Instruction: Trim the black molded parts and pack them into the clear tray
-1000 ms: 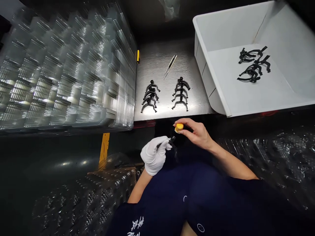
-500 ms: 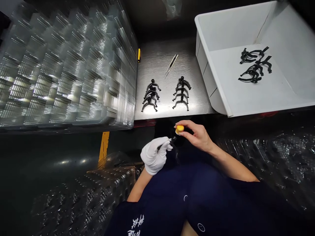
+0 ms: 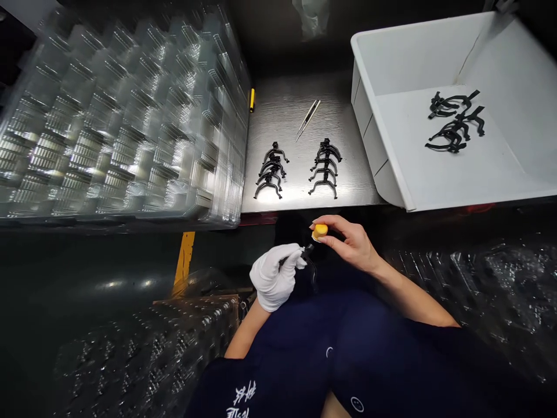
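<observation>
My left hand (image 3: 275, 276), in a white glove, pinches a curved black plastic part (image 3: 312, 268) in front of my body. One leg of the part hangs down and the gloved fingers hide its other side. Bare and close by on the right, my right hand (image 3: 350, 241) grips a small yellow cylinder with a pale lower edge (image 3: 320, 231) between thumb and fingertips. The cylinder sits just above and right of the black part, and a small gap seems to lie between them. Similar black parts lie on the metal table in a left row (image 3: 272, 171) and a right row (image 3: 324, 168).
A slim craft knife (image 3: 308, 120) and a yellow-and-black object (image 3: 252, 100) lie on the metal table (image 3: 291, 188). Stacked clear plastic trays (image 3: 143, 133) rise at left. A white bin (image 3: 387, 157) at right holds several black parts (image 3: 455, 122). More clear trays (image 3: 487, 302) stand at lower right.
The whole view has shifted slightly, with the table and bin appearing a little lower and further right. Both hands keep nearly the same pose and hold the same things.
</observation>
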`<state>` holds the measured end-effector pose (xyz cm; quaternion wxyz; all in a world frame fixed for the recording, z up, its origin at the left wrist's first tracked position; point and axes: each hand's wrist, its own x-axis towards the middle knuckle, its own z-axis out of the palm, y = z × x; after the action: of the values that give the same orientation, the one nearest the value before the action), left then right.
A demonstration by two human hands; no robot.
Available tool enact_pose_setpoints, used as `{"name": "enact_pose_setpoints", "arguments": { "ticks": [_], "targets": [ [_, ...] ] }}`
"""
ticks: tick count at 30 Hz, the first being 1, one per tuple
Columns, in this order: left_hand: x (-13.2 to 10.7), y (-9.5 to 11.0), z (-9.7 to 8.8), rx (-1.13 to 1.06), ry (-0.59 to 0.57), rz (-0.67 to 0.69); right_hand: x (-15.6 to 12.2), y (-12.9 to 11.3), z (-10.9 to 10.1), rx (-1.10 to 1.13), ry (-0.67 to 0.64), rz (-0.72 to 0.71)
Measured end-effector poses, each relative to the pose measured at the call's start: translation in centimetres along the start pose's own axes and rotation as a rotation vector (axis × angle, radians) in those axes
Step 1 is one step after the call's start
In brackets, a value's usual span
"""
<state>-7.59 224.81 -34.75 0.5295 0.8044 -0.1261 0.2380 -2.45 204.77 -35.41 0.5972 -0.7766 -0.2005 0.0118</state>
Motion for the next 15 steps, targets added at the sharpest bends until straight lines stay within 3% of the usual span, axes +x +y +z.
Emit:
{"name": "enact_pose_setpoints", "arguments": {
  "ticks": [5, 10, 13, 15],
  "targets": [
    [0.4, 0.0, 0.0, 0.04, 0.006, 0.033, -0.1, -1.2, 0.0, -0.014, 0.012, -0.046],
    [0.7, 0.6, 0.2, 0.055, -0.023, 0.116, -0.4, -3.4, 0.6, -0.112, -0.016, -0.286],
    [0.9, 0.2, 0.6, 0.057, -0.008, 0.172, 0.0, -2.0, 0.5, -0.213, 0.016, -0.402],
    [0.9, -0.3, 1.0, -0.009, -0.022, 0.075, 0.6, -0.5, 0.4, -0.286, 0.074, -0.366]
  ]
}}
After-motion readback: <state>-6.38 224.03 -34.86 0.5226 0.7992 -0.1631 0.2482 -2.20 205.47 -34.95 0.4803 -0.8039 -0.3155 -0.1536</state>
